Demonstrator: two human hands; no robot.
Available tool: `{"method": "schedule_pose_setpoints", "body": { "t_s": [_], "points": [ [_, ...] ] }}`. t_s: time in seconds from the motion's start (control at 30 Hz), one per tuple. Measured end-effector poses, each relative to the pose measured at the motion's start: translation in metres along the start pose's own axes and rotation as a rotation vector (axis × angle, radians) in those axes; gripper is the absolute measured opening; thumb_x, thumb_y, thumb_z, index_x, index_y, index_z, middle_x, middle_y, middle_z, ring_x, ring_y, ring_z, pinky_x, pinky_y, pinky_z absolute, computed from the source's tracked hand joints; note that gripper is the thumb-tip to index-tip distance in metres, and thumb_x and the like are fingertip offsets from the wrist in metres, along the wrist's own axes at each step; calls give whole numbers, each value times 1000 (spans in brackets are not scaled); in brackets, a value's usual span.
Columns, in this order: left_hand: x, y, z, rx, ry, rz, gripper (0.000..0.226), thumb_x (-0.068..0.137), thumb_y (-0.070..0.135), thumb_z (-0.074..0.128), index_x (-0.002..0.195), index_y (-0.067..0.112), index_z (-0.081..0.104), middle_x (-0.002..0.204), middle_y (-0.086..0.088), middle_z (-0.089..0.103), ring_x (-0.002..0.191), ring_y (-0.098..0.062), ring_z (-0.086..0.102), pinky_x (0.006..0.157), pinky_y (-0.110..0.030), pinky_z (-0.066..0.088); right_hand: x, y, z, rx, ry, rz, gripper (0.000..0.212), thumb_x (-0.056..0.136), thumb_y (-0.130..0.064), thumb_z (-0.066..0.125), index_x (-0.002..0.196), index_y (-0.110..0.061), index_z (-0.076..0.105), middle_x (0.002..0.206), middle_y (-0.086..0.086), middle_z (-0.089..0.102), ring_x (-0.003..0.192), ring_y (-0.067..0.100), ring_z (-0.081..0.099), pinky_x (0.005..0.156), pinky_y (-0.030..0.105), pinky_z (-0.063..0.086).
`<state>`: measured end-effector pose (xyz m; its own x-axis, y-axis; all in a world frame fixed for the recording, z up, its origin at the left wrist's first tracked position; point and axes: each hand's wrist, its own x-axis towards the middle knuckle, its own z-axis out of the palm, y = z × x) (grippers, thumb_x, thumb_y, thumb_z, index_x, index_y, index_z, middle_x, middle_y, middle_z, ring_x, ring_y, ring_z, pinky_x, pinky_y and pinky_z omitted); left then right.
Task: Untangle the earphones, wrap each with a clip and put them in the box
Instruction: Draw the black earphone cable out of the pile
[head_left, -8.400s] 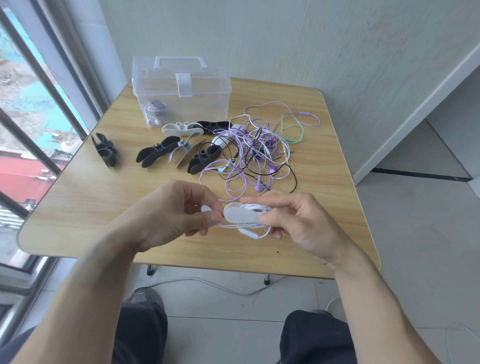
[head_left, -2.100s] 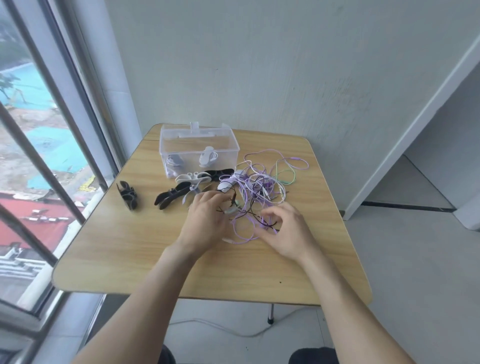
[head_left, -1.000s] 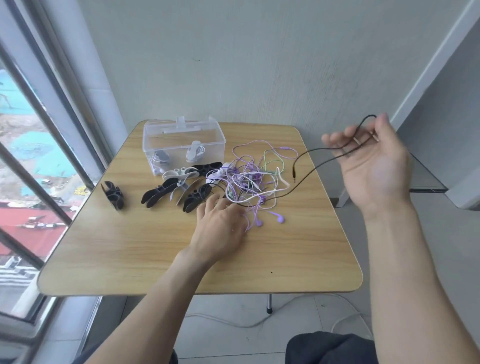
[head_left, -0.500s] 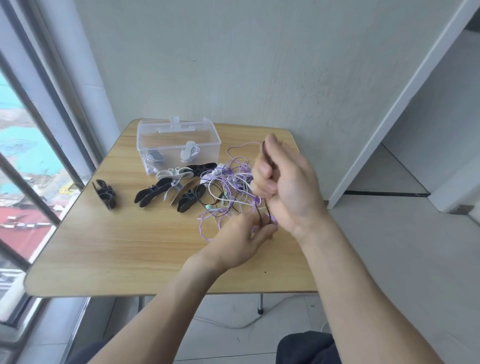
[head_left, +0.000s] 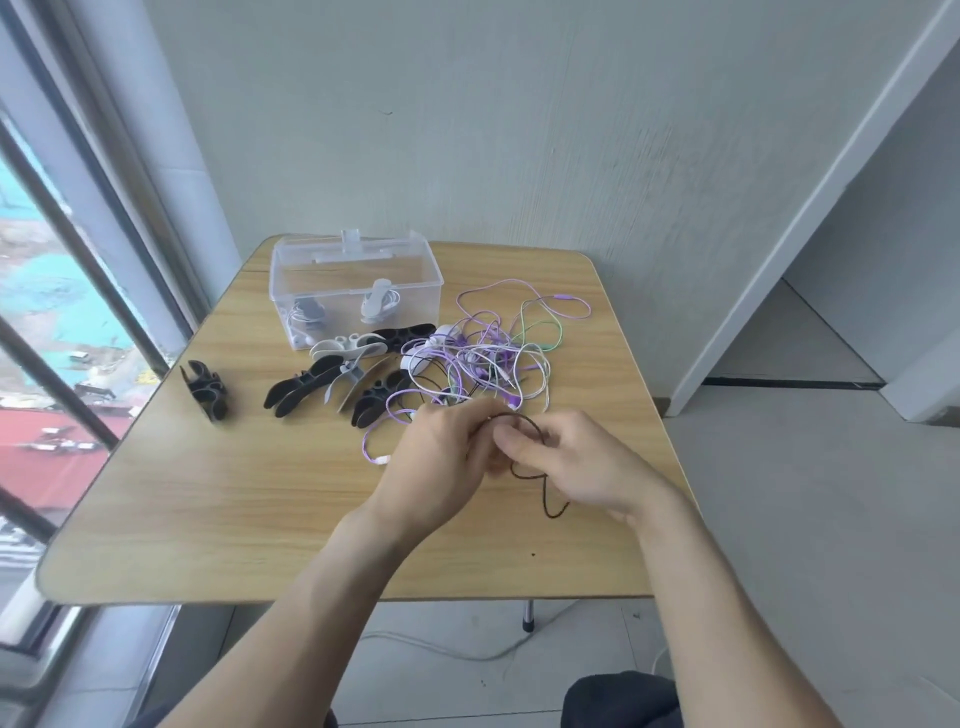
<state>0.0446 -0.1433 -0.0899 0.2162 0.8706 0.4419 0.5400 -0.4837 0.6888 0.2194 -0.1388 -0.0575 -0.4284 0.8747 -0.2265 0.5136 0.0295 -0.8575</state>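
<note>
Both hands meet over the near middle of the tabletop, working a black earphone cord. The left hand has its fingers curled in around the cord's upper loop, and the right hand pinches the same cord from the three o'clock side, a slack tail hanging down towards six o'clock.

The main worry, as I see it, is that the cord may not be fully free. Just beyond the hands, at twelve o'clock, sits the tangle of earphones, purple, white and green, and I cannot tell whether the black cord still runs into it. If it does, winding it up now would drag the whole heap along or tighten a knot.

The loose tail could also slip out of the coil if the pinch loosens, undoing the turns.

The clips lie in a scatter at ten o'clock from the hands, with one black clip apart towards nine o'clock. Reaching for one means letting go with one hand, and a springy coil may unwind then.

The clear box stands at the far side, about eleven o'clock, lid open, with two wrapped sets inside; a careless drop could miss it.
</note>
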Motion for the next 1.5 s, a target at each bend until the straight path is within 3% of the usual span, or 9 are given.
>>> {"method": "schedule_pose_setpoints", "body": {
  "t_s": [0.27, 0.43, 0.53, 0.63, 0.9, 1.1, 1.23, 1.37, 1.5],
  "points": [
    [0, -15, -7, 155, 33, -104, 23, 96, 26, 60, 73, 30, 60, 60, 4, 62, 61, -18, 57, 65, -29, 46, 4, 10, -19, 611, 396, -147, 36, 105, -28, 45, 77, -12, 61, 59, -2, 37, 49, 9, 31, 46, 19, 27],
    [3, -24, -10, 193, 65, -147, 14, 95, 26, 63, 83, 22, 70, 63, 12, 57, 64, -11, 52, 69, -31, 41, -1, 11, -31, 1149, 391, -322, 48, 102, -26, 41, 58, -20, 57, 98, 8, 72, 99, 26, 68, 90, 37, 48],
    [2, -27, -11, 269, 15, -187, 12, 94, 27, 65, 85, 21, 69, 73, 16, 56, 70, -8, 47, 71, -31, 40, -10, 5, -35, 1461, 344, -355, 47, 102, -26, 38, 56, -19, 48, 58, 0, 54, 54, 18, 59, 80, 41, 56],
    [2, -28, -14, 266, 19, -203, 11, 94, 28, 65, 87, 19, 70, 76, 14, 63, 74, -11, 52, 73, -31, 37, -11, 6, -37, 1333, 359, -226, 43, 101, -28, 40, 59, -18, 46, 52, -2, 38, 34, 7, 27, 39, 20, 25],
    [5, 4, -28, -97, 108, -168, 8, 92, 25, 69, 86, 26, 74, 62, 4, 67, 61, -11, 62, 62, -15, 44, -5, 4, -2, 393, 70, -25, 29, 91, -32, 68, 108, -9, 65, 92, 20, 59, 47, 4, 38, 48, 28, 24],
    [2, -5, -25, -34, -13, -198, 19, 91, 35, 70, 75, 26, 68, 56, -3, 59, 54, -17, 51, 57, -29, 43, 1, -3, 7, 664, 120, -201, 31, 97, -33, 60, 79, -10, 70, 56, -2, 46, 43, 6, 28, 42, 19, 20],
    [1, -17, -20, 174, -42, -179, 26, 89, 26, 70, 66, 27, 60, 63, 6, 59, 63, -12, 53, 60, -25, 42, 9, 1, 1, 869, 391, -322, 37, 97, -28, 54, 63, -19, 67, 72, -1, 60, 57, 10, 46, 56, 31, 24],
    [3, -19, -22, 168, 56, -186, 19, 90, 32, 71, 74, 21, 70, 78, 10, 58, 72, -8, 55, 65, -11, 37, 5, 2, -8, 1083, 327, -421, 36, 96, -25, 48, 62, -18, 56, 101, 13, 71, 100, 29, 63, 81, 36, 47],
    [3, -20, -24, 233, 6, -194, 26, 91, 40, 67, 79, 18, 69, 78, 9, 65, 75, -6, 55, 68, -9, 37, -4, -6, -13, 1382, 295, -418, 36, 95, -28, 44, 62, -16, 51, 66, 3, 55, 67, 24, 61, 83, 43, 55]
  ]
}}
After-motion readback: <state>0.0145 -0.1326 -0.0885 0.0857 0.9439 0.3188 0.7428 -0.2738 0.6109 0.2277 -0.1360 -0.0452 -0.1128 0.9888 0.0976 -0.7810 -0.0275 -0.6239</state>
